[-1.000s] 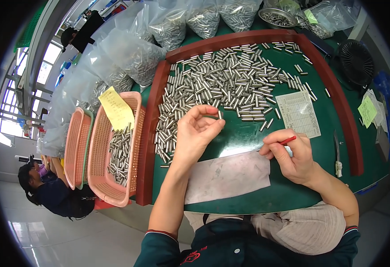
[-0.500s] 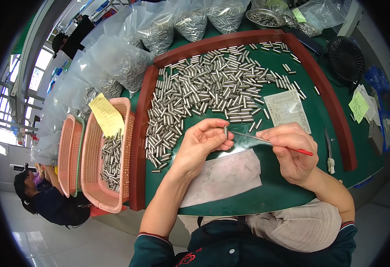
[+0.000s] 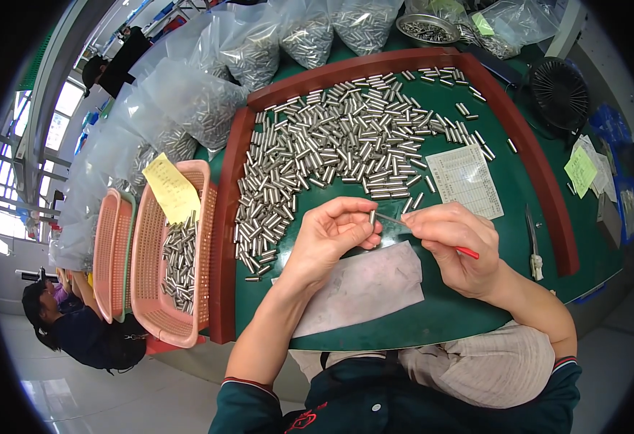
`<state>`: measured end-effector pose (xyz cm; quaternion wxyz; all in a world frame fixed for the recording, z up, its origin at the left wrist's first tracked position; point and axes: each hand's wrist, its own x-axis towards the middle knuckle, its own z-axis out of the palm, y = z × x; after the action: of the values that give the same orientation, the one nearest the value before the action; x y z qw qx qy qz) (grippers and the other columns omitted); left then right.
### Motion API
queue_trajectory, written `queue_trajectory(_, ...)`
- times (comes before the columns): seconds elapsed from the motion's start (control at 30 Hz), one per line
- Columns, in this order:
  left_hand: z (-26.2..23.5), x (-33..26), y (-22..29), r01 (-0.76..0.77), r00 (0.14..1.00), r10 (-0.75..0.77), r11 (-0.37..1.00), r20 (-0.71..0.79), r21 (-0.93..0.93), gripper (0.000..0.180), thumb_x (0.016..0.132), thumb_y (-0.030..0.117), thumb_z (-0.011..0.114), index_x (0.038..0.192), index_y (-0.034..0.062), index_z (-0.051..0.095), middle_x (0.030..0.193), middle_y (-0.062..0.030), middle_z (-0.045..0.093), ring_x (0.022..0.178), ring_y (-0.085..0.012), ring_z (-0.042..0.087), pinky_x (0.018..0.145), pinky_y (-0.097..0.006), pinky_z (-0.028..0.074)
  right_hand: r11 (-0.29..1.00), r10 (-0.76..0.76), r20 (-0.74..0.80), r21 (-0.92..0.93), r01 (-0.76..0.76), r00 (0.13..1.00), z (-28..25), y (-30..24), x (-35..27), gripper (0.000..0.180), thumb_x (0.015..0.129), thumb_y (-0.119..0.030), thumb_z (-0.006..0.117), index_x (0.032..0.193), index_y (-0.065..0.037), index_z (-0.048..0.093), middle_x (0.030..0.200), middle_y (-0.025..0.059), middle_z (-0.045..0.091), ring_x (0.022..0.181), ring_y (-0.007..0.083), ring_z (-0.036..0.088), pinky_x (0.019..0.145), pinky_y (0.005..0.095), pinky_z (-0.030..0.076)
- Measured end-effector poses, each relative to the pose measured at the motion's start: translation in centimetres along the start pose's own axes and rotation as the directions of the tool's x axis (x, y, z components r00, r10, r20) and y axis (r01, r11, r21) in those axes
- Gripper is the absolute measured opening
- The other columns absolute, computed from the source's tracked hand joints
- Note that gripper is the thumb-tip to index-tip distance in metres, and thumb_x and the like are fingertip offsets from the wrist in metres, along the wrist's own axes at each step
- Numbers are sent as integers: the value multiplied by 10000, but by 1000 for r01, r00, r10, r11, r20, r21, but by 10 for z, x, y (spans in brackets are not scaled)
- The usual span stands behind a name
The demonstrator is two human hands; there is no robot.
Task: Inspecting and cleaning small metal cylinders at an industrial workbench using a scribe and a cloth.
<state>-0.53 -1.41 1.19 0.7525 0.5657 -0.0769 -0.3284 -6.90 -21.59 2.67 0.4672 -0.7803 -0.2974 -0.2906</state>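
Observation:
My left hand (image 3: pixel 329 235) pinches one small silver metal tube (image 3: pixel 372 216) upright between thumb and fingers. My right hand (image 3: pixel 453 246) grips a thin tool with a red handle (image 3: pixel 467 252); its metal tip points left and meets the tube's end. Both hands hover over a grey cloth (image 3: pixel 364 288) on the green mat. Behind them lies a broad heap of the same silver tubes (image 3: pixel 331 155) inside a red-brown rimmed tray (image 3: pixel 224 239).
A pink basket (image 3: pixel 154 289) holding tubes and a yellow note (image 3: pixel 170 189) stands left of the tray, another pink basket beside it. Clear bags of tubes line the back. A printed sheet (image 3: pixel 466 181), a small black fan (image 3: pixel 559 94) and a seated person at lower left.
My left hand lifted a tube off the heap and drew it toward me. My right hand rose from the mat and brought the tool's tip to the tube.

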Motion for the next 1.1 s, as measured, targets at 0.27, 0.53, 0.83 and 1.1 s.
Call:
queue_trajectory(0.27, 3, -1, 3, -43, 999, 43, 999, -19, 0, 457, 811, -44, 611, 1231, -23, 431, 846, -105, 635, 748, -141, 637, 691, -243, 528, 993, -73, -79, -102, 64, 994, -1, 0, -1, 194, 706, -48, 726, 849, -14, 599, 789, 104, 637, 649, 222, 636, 508, 273, 498)
queue_trajectory(0.53, -2, -1, 3, -104, 987, 107, 994, -120, 36, 306, 828, 4, 609, 1118, -33, 517, 837, -85, 624, 712, -125, 601, 668, -229, 493, 989, -120, -18, -93, 118, 993, 1, -1, 0, 237, 695, -12, 712, 901, 0, 595, 766, 128, 633, 625, 235, 632, 503, 286, 495)
queue_trajectory(0.83, 1, 0, -3, -149, 953, 213, 949, -215, 279, 242, 752, -24, 682, 979, -25, 598, 807, 12, 575, 686, -20, 522, 641, -144, 452, 974, -197, -12, -115, 194, 980, -1, 2, 2, 218, 763, -157, 679, 889, -2, 590, 824, 126, 630, 672, 241, 641, 533, 289, 513)
queue_trajectory(1.1, 4, 0, -4, -137, 962, 200, 943, -185, 304, 237, 734, -15, 704, 943, -19, 592, 816, -4, 585, 704, -26, 535, 640, -153, 459, 975, -186, 20, -121, 187, 982, 2, 2, 0, 221, 754, -153, 684, 886, -8, 585, 848, 126, 620, 655, 229, 627, 519, 283, 503)
